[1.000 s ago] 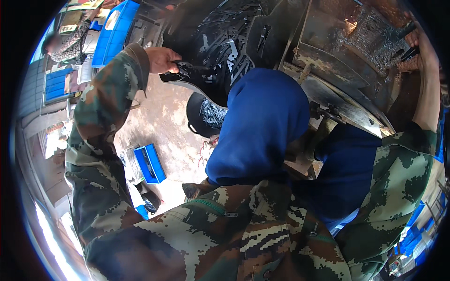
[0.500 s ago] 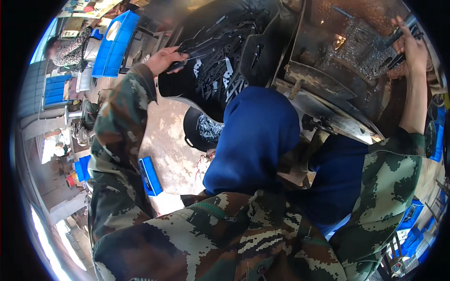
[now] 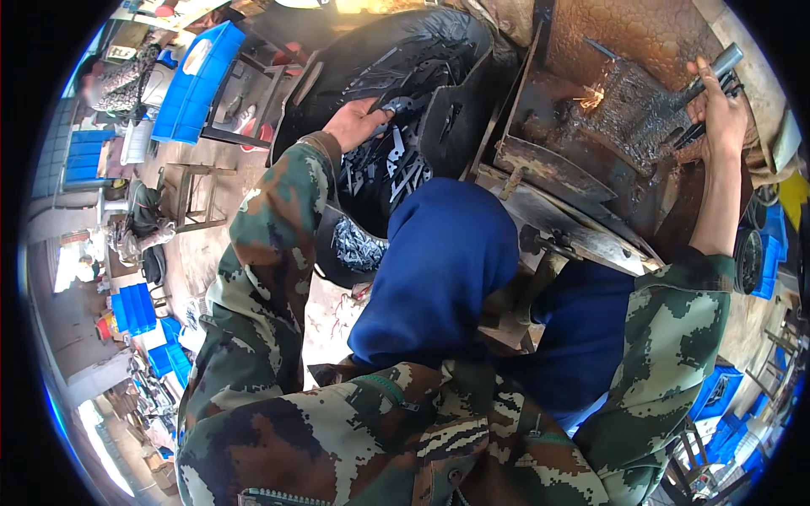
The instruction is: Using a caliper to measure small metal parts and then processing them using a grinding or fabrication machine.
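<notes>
My left hand [image 3: 357, 125] is over a black bin [image 3: 462, 126], its fingers closed on a flat grey metal piece [image 3: 400, 106]. Beneath it lies a pile of dark and silvery flat metal parts [image 3: 395, 164]. At the upper right, the fingers of my right hand [image 3: 719, 118] wrap around a dark bar with a rounded end [image 3: 720, 66]. That bar slants down toward a rough, wet-looking metal block [image 3: 633, 101] inside a rusty tray [image 3: 582, 179]. Small orange sparks [image 3: 593, 99] glow at the block's left side.
A smaller black tub [image 3: 331, 266] of silvery pieces stands close to my blue-clad knee [image 3: 447, 253]. A blue crate [image 3: 198, 83] sits on a frame at the upper left, with a wooden stool [image 3: 198, 198] below. Another person [image 3: 126, 84] is at the far left.
My left hand has moved right, from the bin's left edge to over the pile. My right hand stays at the bar. The whole view has shifted slightly.
</notes>
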Demonstrator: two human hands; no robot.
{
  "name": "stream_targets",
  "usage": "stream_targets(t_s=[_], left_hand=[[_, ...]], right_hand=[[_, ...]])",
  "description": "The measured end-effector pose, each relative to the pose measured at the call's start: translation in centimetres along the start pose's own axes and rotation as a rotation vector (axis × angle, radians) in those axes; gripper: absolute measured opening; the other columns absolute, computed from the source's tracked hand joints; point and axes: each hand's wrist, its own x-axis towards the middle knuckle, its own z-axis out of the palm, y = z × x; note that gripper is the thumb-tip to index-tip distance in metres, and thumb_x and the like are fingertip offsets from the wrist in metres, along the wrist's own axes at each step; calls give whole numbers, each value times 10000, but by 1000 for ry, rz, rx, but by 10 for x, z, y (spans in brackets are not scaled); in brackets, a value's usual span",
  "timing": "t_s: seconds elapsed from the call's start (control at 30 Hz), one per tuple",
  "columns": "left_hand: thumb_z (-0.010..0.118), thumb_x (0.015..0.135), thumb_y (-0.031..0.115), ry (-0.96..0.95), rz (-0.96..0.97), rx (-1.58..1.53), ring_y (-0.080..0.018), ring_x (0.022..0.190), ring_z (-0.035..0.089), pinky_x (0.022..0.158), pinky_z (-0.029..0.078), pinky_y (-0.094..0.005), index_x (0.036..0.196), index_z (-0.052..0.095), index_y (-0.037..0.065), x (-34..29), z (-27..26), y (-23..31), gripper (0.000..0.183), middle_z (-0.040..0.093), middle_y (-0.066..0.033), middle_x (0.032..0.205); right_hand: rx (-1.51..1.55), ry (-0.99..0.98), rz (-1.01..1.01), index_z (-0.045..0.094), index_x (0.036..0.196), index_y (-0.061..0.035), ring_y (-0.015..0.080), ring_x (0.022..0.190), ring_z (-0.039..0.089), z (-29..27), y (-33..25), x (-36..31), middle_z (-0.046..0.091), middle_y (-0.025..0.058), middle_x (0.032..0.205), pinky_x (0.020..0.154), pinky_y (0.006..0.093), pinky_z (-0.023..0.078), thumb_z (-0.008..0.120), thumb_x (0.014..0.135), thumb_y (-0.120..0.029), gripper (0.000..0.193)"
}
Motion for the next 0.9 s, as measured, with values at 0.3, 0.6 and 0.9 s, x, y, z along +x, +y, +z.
stream_targets(t_s=[0.3, 0.6, 0.9], left_hand=[[645, 918, 238, 76, -46, 100, -139, 805, 608, 742, 482, -306, 1046, 669, -3, -17, -3, 8, 274, 643, -82, 923], [663, 898, 188, 140, -83, -37, -156, 925, 637, 863, 487, -290, 1066, 667, -7, -22, -12, -31, 258, 667, -85, 978], [657, 789, 2, 57, 9, 219, -177, 858, 628, 793, 502, -288, 1025, 666, 13, -62, -42, -23, 237, 594, -81, 971]], right_hand=[[3, 3, 0, 637, 1207, 36, 69, 515, 399, 5, -4, -3, 716, 89, 1010, 488, 253, 405, 568, 971, -121, 291], [-4, 2, 0, 625, 1216, 48, 75, 519, 398, 8, -4, -2, 713, 95, 1029, 484, 256, 409, 551, 971, -105, 298], [-33, 9, 20, 637, 1201, 42, 76, 512, 396, 4, -3, -2, 716, 101, 1039, 482, 259, 417, 555, 967, -101, 285]])
